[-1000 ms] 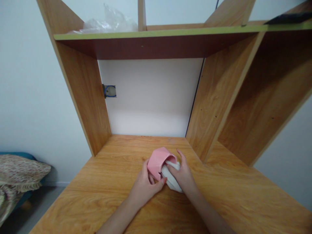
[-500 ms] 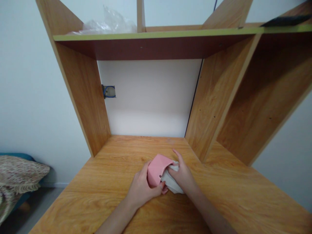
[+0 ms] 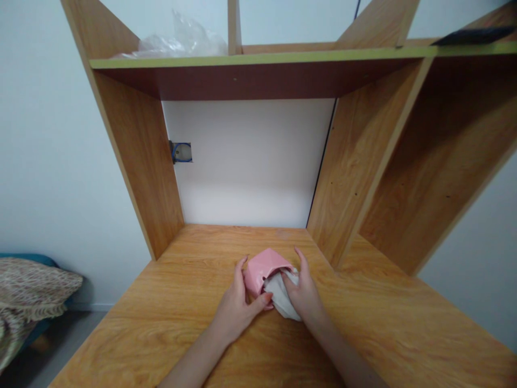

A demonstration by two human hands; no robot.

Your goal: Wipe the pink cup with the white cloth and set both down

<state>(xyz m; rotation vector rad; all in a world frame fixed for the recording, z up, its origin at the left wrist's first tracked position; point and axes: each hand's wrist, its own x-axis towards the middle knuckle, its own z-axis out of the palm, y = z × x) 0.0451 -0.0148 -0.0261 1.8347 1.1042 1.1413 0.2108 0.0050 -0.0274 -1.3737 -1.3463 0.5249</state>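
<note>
The left forearm is angled inward from below, and the left hand (image 3: pixel 238 306) is curved like a cup around a pink faceted container (image 3: pixel 263 267). Its fingers are wrapped along the container's near flank, one fingertip being raised beside the wall, while the thumb is stretched across below the open mouth. By this grip the container is held tilted, its mouth turned toward the right hand (image 3: pixel 302 288).

The right forearm is slanted inward from the opposite side. A white cloth (image 3: pixel 283 303) is pinched by the right hand, the thumb being pressed onto it at the mouth; one finger is lifted clear, and how the others are bent cannot be told. The cloth is partly tucked inside the container and partly hung out below the right thumb, between the two hands.

Beneath both hands a wood-grain desktop (image 3: pixel 181 323) is seen; beyond them, a white back panel (image 3: pixel 250 161) is framed by wooden uprights (image 3: pixel 137 161).
</note>
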